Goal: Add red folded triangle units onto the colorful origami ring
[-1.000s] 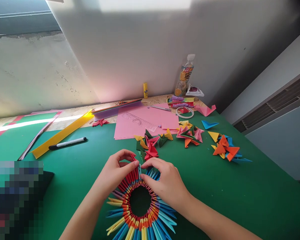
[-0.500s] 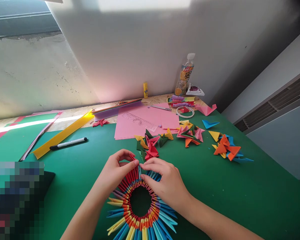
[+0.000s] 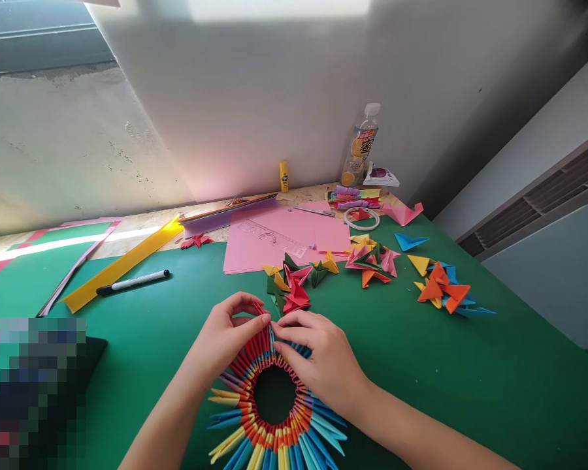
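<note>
A ring of folded paper pieces (image 3: pixel 285 436) in red, orange, yellow and blue lies on the green table, with a round hole in its middle. At its upper left edge my left hand (image 3: pixel 230 333) pinches the red pieces between thumb and fingers. My right hand (image 3: pixel 321 349) is on the upper right edge, its fingertips closed at a light blue piece beside the red ones. Just beyond the hands sits a pile of red, green and yellow folded pieces (image 3: pixel 296 297).
Pink paper sheets (image 3: pixel 245 251) with a clear ruler lie behind. More folded pieces (image 3: pixel 443 287) are at the right. A bottle (image 3: pixel 361 147), a glue stick (image 3: pixel 284 176) and a tape ring (image 3: pixel 361 219) stand or lie near the wall. A marker (image 3: pixel 133 282) is at left.
My right hand's fingers have shifted slightly at the top of the ring, with the middle finger more visible. My left hand keeps its grip. The view has moved very slightly.
</note>
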`<state>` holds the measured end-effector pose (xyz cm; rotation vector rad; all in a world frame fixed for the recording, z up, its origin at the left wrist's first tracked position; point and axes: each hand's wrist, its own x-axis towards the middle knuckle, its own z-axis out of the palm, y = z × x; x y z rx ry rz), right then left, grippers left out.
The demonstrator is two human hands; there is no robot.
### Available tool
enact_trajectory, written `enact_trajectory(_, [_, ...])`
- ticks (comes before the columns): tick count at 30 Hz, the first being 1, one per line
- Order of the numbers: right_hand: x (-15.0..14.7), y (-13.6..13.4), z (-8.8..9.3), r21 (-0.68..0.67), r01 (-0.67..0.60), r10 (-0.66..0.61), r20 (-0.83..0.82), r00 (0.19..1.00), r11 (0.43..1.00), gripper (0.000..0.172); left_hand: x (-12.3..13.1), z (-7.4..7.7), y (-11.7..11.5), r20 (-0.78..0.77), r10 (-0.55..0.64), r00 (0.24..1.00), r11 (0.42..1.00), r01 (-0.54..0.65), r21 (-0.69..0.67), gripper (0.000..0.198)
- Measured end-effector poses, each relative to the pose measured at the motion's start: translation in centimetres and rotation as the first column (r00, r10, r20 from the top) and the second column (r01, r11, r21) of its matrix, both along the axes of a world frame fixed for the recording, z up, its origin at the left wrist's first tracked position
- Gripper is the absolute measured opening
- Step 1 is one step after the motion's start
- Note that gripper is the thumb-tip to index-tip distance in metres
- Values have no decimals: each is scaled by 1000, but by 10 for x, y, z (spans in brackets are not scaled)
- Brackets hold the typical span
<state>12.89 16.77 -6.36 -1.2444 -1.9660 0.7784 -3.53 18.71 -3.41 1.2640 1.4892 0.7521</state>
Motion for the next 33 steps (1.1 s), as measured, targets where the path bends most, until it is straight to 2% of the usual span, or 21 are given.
enact_trajectory(7, [-1,-1,4,-76,91,-92,-1,996,993,19,0,0,1,3,-12,1000,1000,12,-12,28])
enact_trajectory(13, [0,-1,4,45,8,-7,-15,1000,999,8,1,3,0,-12,-9,1000,1000,9,-11,27])
enact_trajectory(19, [0,-2,5,114,-12,10,26,1000,993,5,1,5,-1,-17,2,1000,1000,-2,-5,27])
enact_trajectory(33, [1,0,3,80,0,-1,17,1000,997,8,1,2,-1,-13,-11,1000,1000,11,-15,32])
